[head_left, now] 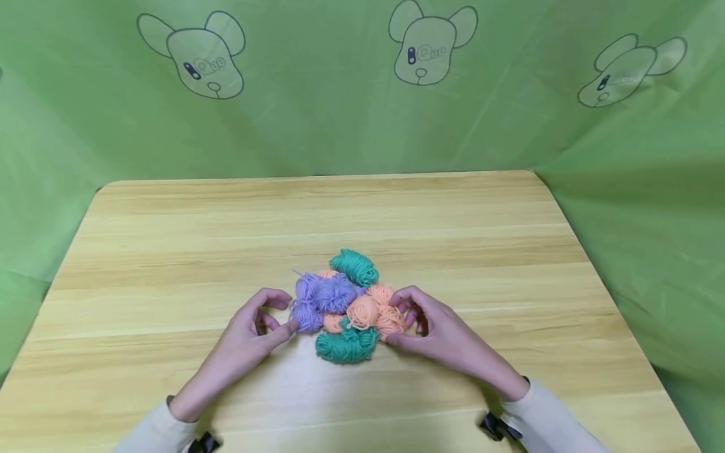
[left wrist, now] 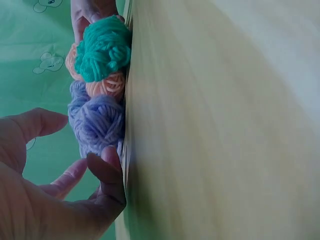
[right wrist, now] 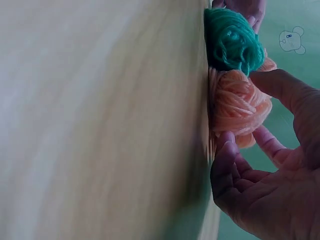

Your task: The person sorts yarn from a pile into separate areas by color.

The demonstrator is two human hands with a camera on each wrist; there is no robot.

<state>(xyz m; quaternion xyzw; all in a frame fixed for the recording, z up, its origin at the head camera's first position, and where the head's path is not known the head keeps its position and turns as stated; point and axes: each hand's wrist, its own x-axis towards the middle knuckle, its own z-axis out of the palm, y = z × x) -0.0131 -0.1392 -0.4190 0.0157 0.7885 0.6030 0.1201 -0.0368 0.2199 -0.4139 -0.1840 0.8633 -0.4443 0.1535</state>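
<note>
Purple yarn balls (head_left: 334,294), peach yarn balls (head_left: 363,313) and green yarn balls (head_left: 347,346) lie bunched in one pile on the table. My left hand (head_left: 257,327) is at the pile's left side, its fingers loosely bent and fingertips right at a purple yarn ball (left wrist: 100,122). On the other side my right hand (head_left: 433,327) spreads thumb and fingers around the edge of the peach balls, fingertips against a peach yarn ball (right wrist: 240,102). A second green ball (head_left: 355,267) lies at the back of the pile. Some peach balls are partly hidden beneath others.
The pile rests on a light wood-grain table (head_left: 170,251) with rounded far corners. Behind and beside it hangs a green cloth (head_left: 317,126) printed with animal-head outlines. Pale sleeves (head_left: 549,415) cover both forearms, and dark straps show near the wrists.
</note>
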